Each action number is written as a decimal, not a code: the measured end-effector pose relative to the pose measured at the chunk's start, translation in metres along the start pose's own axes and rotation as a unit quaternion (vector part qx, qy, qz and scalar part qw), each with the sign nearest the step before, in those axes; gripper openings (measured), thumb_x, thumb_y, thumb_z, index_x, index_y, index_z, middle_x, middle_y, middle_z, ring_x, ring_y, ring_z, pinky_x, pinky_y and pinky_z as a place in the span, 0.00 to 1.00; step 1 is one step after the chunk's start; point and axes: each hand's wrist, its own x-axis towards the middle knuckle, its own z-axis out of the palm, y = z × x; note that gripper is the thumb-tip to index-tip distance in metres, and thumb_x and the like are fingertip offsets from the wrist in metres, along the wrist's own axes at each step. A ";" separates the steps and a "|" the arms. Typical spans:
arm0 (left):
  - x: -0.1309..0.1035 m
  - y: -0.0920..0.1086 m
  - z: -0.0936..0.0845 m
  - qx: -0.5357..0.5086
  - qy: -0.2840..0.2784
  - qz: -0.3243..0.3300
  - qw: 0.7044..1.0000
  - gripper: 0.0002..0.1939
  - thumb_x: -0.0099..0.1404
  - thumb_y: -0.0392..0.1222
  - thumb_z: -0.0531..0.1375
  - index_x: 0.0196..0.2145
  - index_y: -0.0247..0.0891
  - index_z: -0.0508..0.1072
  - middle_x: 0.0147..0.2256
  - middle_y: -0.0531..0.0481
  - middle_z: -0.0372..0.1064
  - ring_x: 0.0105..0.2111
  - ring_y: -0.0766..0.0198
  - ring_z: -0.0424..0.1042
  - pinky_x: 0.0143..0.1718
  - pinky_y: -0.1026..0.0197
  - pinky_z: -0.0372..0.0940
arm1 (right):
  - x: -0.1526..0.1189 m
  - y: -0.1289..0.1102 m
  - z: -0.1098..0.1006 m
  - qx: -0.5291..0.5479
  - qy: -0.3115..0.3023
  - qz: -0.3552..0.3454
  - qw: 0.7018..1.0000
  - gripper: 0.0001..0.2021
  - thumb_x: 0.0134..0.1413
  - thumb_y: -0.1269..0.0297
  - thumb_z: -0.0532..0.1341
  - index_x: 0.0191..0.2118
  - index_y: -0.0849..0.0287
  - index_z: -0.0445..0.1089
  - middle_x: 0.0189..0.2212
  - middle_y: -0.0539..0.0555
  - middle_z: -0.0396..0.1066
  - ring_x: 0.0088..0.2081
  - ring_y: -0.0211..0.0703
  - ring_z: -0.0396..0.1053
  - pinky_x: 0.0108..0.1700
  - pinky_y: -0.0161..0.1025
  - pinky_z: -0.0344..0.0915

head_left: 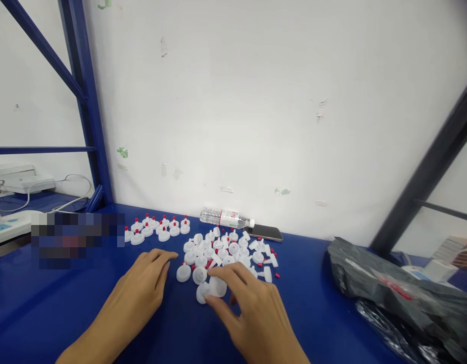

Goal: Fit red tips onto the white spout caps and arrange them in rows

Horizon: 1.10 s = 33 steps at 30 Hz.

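My right hand (248, 298) pinches a white plastic nozzle cap (217, 286) between thumb and fingers, at the near side of a pile. Under and beside it lies another white cap (203, 293), partly covered. My left hand (148, 278) hovers left of the pile with its index finger stretched out and nothing visible in it. Close to that fingertip stands a white cap with a red tip (183, 273). The pile of loose white nozzle caps (208, 253) spreads beyond both hands, with small red tips (277, 275) scattered among and beside it.
Several white caps with red tips (164, 233) stand upright at the back left. A plastic water bottle (229, 218) lies by the wall beside a phone (264, 232). Grey plastic bags (388, 288) fill the right side of the blue table (305, 308). A power strip (13, 225) is far left.
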 end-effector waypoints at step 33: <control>-0.003 0.046 -0.033 -0.277 -0.089 -0.069 0.954 0.22 0.65 0.62 0.60 0.41 0.41 0.80 0.25 0.54 0.72 0.21 0.65 0.66 0.22 0.66 0.60 | -0.002 0.005 0.006 -0.008 0.104 -0.040 0.994 0.22 0.70 0.39 0.50 0.48 0.48 0.71 0.35 0.46 0.80 0.24 0.40 0.76 0.27 0.37 0.61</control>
